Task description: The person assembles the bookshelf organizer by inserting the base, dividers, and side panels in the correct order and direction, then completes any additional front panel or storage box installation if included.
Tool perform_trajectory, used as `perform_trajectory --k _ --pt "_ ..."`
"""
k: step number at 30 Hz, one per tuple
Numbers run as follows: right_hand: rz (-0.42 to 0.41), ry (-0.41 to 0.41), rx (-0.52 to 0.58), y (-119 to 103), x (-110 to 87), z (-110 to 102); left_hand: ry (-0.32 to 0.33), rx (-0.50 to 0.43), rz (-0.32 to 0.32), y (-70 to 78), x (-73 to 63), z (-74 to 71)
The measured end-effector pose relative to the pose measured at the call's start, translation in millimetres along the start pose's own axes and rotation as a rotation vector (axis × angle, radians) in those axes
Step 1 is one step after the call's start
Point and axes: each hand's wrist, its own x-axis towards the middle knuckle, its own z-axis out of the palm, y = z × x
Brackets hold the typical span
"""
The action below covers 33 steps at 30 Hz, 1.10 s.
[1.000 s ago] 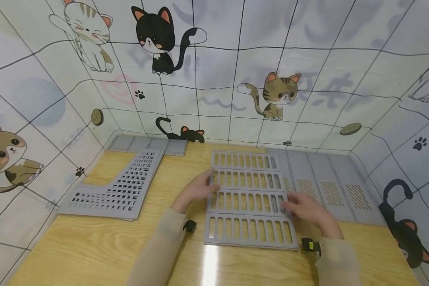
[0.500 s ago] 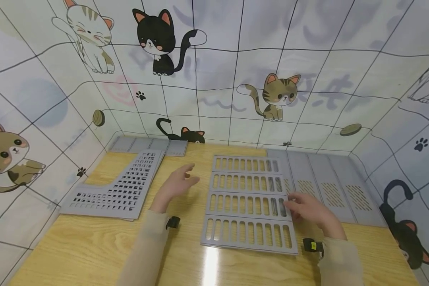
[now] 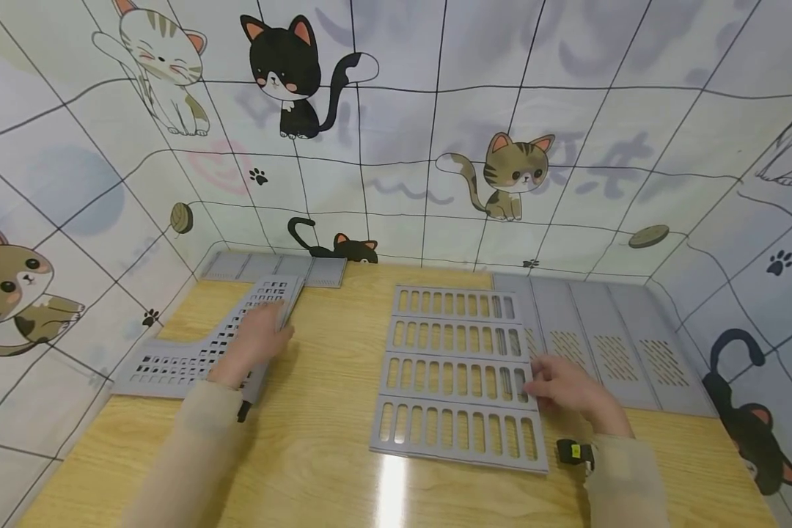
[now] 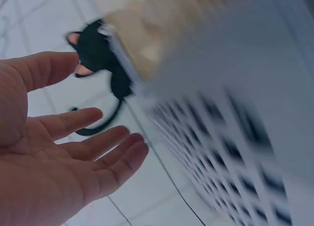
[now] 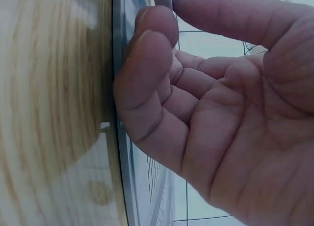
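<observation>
A flat grey panel point(image 3: 458, 402) with rows of long slots lies in the middle of the table. My right hand point(image 3: 570, 389) pinches its right edge; in the right wrist view the thumb is on the upper side and curled fingertips point(image 5: 147, 54) are at its edge from below. My left hand point(image 3: 254, 339) is over a grey L-shaped panel point(image 3: 191, 350) pierced with small square holes, at the table's left. In the left wrist view that hand's fingers point(image 4: 122, 162) are spread and relaxed, apart from the panel. Another sheet shows beneath the L-shaped panel.
Wide grey panels point(image 3: 607, 323) with slanted vents lie at the right, partly under the slotted panel. A long narrow grey panel point(image 3: 257, 268) lies at the back left. A cat-printed tiled backdrop point(image 3: 402, 176) encloses the wooden table point(image 3: 330, 411) on three sides.
My left hand has let go of the slotted panel's left side and moved left to the L-shaped panel. The slotted panel has turned slightly and shifted nearer; my right hand stays at its edge.
</observation>
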Motion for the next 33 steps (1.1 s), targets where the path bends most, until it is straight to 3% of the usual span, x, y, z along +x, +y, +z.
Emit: perform_trajectory --k 5,8,12,15,20,26,33 --pt "-0.006 -0.005 -0.008 2.7 0.4 1.0 -0.041 0.067 -0.063 -32.9 7.1 -11.7" --pt "-0.004 -0.012 0.000 4.0 0.2 1.6 -0.108 0.106 -0.119 -49.5 9.4 -18.0" --pt "-0.005 -0.018 0.015 4.8 0.1 1.3 -0.188 0.084 -0.189 -67.4 12.3 -23.6" --pt "-0.009 -0.020 0.016 4.7 0.0 1.1 -0.204 0.051 -0.210 -77.0 15.0 -26.6" --pt "-0.010 -0.028 0.031 3.3 -0.5 1.3 -0.173 0.038 -0.206 -81.8 19.5 -31.5" --pt "-0.003 -0.028 0.030 3.0 0.2 1.4 -0.081 0.012 -0.214 -84.2 24.0 -33.3" --pt "0.017 -0.026 0.038 1.7 0.0 1.6 0.017 -0.052 -0.144 -68.4 29.2 -41.1"
